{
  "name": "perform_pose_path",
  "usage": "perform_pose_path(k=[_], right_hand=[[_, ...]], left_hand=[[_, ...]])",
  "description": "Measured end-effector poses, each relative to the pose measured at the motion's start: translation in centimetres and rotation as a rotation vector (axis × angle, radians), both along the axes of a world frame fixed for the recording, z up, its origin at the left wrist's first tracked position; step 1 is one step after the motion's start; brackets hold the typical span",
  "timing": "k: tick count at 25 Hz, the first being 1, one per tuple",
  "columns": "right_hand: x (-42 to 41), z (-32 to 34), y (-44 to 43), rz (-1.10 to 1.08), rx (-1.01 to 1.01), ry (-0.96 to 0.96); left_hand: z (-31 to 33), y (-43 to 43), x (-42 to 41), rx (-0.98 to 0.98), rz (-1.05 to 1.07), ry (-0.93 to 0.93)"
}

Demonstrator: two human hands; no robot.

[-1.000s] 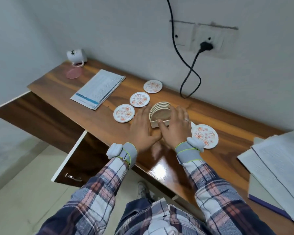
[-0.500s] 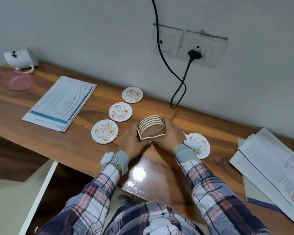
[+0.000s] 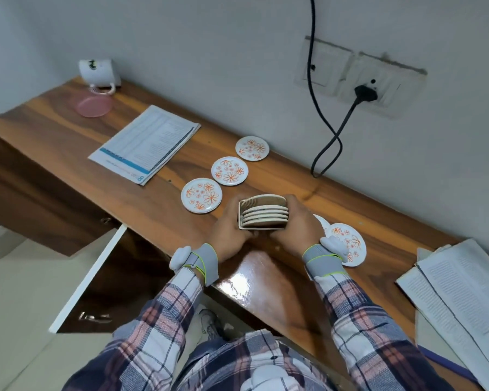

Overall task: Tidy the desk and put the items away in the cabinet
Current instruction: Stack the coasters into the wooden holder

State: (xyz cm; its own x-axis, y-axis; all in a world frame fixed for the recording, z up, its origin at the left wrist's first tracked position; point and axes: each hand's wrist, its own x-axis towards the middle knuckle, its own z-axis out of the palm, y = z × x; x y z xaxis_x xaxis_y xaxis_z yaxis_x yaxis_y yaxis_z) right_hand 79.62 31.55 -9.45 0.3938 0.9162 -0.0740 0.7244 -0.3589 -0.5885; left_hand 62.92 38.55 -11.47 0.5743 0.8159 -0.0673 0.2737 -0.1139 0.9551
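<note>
A small wooden coaster holder (image 3: 263, 213) with several round coasters standing in it is held just above the brown desk (image 3: 68, 128). My left hand (image 3: 229, 232) grips its left side and my right hand (image 3: 299, 224) grips its right side. Three white floral coasters lie in a diagonal row on the desk: the near one (image 3: 201, 195), the middle one (image 3: 229, 171), the far one (image 3: 252, 148). Another floral coaster (image 3: 350, 244) lies behind my right wrist, partly hidden.
A printed booklet (image 3: 147, 142) lies left of the coasters. A pink saucer (image 3: 94, 106) and a tipped white mug (image 3: 96, 71) sit at the far left. Open papers (image 3: 460, 289) lie at the right. An open cabinet door (image 3: 102, 280) hangs below the desk. A black cable (image 3: 328, 148) hangs from the wall socket.
Both hands closed around the coaster holder and lifted it off the desk toward me. The view shifted as my head moved.
</note>
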Motion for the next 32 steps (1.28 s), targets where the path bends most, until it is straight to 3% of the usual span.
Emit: perform_pose_path(k=[6, 14, 19, 27, 32], right_hand=[[-4.4, 1.5, -4.1, 0.225, 0.078, 0.029], [-14.5, 2.5, -9.3, 0.480, 0.175, 0.235], [-18.8, 3.0, -10.0, 0.523, 0.123, 0.138], [-38.3, 2.9, -11.0, 0.643, 0.139, 0.106], [-45.5, 2.3, -10.3, 0.610, 0.163, 0.132]], left_hand=[[3.2, -7.8, -4.2, -0.002, 0.241, -0.104], [5.4, -16.9, -13.6, -0.080, 0.511, -0.189], [5.3, -18.1, -18.3, -0.040, 0.546, -0.169], [4.5, -20.8, -37.7, -0.002, 0.673, -0.225], [4.2, -19.8, -45.0, 0.013, 0.663, -0.185]])
